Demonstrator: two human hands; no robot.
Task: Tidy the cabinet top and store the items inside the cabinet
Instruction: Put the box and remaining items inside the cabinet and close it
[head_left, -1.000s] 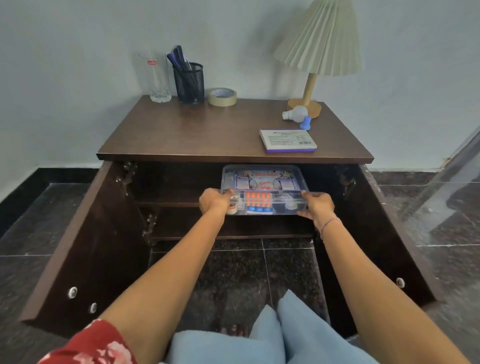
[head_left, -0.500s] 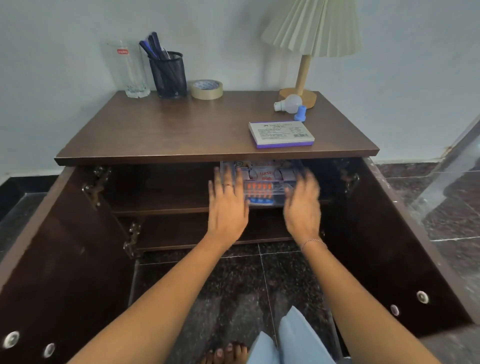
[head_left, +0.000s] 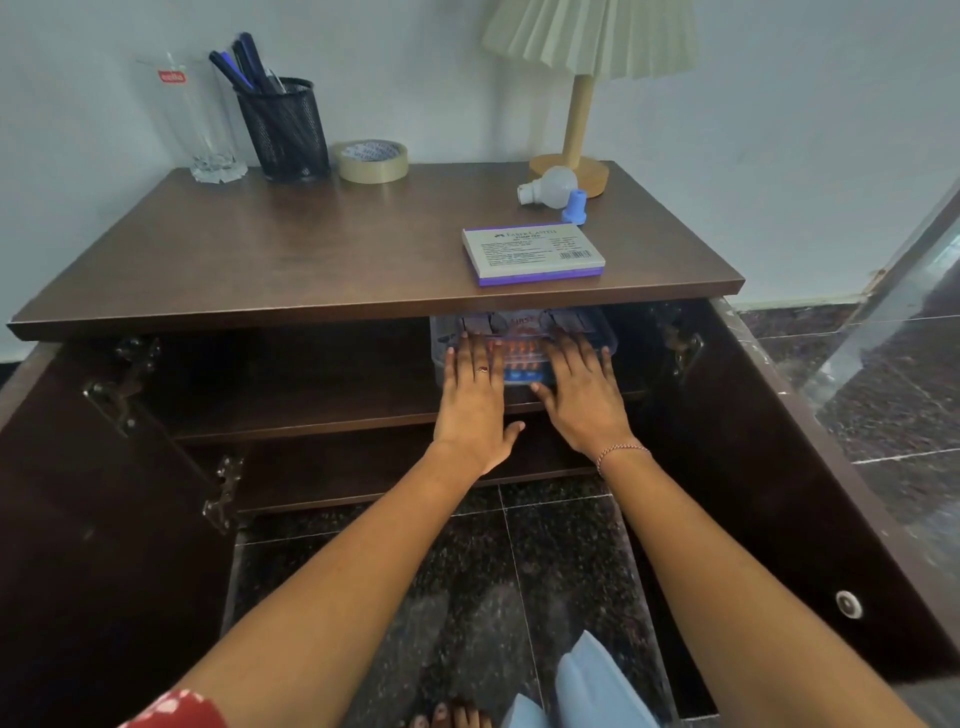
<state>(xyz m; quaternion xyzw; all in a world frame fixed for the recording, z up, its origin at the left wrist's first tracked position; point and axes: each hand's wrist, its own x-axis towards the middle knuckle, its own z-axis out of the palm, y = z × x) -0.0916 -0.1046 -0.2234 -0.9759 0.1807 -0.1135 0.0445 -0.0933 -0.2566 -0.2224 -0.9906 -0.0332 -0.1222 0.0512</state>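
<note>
— Where is the clear medicine box now?

— On the upper shelf inside the cabinet, right of centre, tucked just under the edge of the cabinet top. Its near end sits close to the shelf's front edge.

— Is it being gripped?

— No. The left hand and the right hand lie side by side against its near end, fingers straight and spread, palms down, nothing pinched. I'd guess flat hands suit sliding it deeper, so the doors can shut past it.

— And the doors?

— The left door and the right door both stand wide, leaving the shelves easy to reach.

— What's on top?

— Along the back, by the pale wall: a tall glass, a mesh pen holder, a roll of tape and a lamp with a pleated shade. A loose bulb and a small blue piece lie beside the lamp's base. A flat stamp-pad box sits near the front edge, right above the hands.

— The room?

— A dark speckled stone floor, and a glass panel at the right.
</note>
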